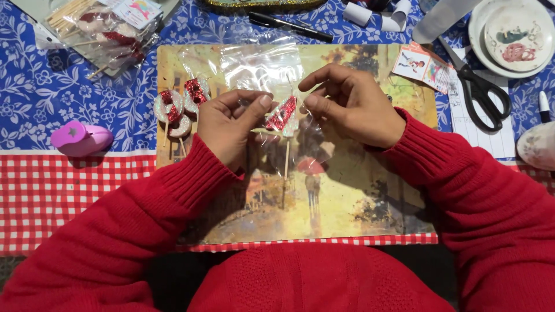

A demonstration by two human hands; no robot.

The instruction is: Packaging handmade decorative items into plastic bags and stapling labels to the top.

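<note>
My left hand [231, 124] and my right hand [350, 104] both pinch a clear plastic bag [266, 72] above a painted placemat [347, 196]. Inside the bag sits a red and silver glitter topper [282, 114] on a thin wooden stick [286, 159]. The stick hangs down between my hands. Both sleeves are red knit. To the left of my left hand, several more glitter toppers on sticks [179, 104] lie on the placemat.
A purple paper punch [81, 138] lies at left. A bag of sticks and toppers [104, 29] sits far left. Black scissors [483, 95], a small picture card [425, 66], a plate [514, 34] and a black pen [289, 26] lie at the back.
</note>
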